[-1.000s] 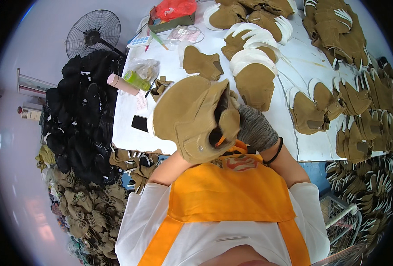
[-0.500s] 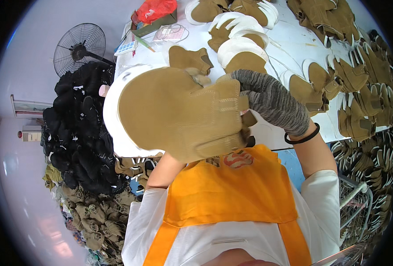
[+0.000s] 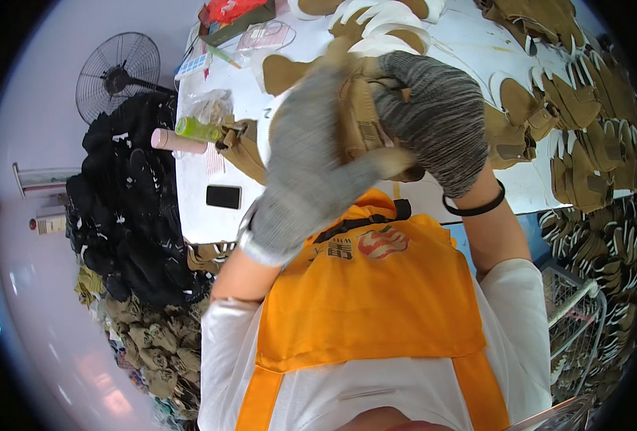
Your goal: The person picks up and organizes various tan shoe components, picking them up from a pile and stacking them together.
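Observation:
A tan boot upper point(image 3: 361, 123) is held up in front of me, over the near part of the white table. My right hand point(image 3: 440, 118), in a dark grey knit glove with a black band at the wrist, is closed on the boot's right side. Across its left side lies my left hand point(image 3: 300, 161) in a light grey glove, blurred by motion. The left fingers are stretched out and the thumb is spread apart toward the right glove. Most of the boot is hidden behind the two gloves, with a bit of white edging showing at the left.
More tan boots with white edging point(image 3: 512, 115) stand along the table's right and far sides. At left are a phone point(image 3: 223, 197), a pink bottle point(image 3: 178, 141) and a green bottle point(image 3: 197, 129). Beyond the table are black piles point(image 3: 128, 208), a fan point(image 3: 117, 79) and a wire cart point(image 3: 577, 323).
The boot upper has turned from its broad flat side and moved up and away. My left hand, hidden behind it before, now shows across its left side.

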Demonstrator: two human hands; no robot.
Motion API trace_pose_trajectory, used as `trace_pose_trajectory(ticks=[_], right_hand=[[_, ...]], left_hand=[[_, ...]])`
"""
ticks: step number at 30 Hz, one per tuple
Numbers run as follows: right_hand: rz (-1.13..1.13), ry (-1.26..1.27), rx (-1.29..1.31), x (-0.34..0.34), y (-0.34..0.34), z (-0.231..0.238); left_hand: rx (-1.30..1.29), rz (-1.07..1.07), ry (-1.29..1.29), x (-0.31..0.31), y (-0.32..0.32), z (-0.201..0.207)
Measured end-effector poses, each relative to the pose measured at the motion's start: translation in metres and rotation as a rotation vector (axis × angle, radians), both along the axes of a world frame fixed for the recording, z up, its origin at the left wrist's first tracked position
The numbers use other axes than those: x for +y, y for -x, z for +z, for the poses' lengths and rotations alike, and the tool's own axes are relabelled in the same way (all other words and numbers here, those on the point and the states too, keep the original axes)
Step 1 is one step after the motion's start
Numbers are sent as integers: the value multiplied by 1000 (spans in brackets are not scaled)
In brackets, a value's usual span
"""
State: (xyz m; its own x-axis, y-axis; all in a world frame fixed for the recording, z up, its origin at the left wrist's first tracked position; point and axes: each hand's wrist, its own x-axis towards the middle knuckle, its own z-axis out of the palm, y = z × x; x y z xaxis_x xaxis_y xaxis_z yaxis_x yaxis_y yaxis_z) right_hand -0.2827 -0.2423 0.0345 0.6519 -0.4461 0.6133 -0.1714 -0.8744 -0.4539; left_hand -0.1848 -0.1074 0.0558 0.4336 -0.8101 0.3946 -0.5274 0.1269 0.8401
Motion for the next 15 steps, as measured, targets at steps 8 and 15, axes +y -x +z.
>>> trace_pose_trajectory(ticks=[8,15], right_hand=[[385,-508,-3,-17,2,-13],[553,-870,-49,-16,4,-13]], left_hand=[[-333,-42,-303,2,-37,-31],[-75,-38,-181,3,-33,-16]])
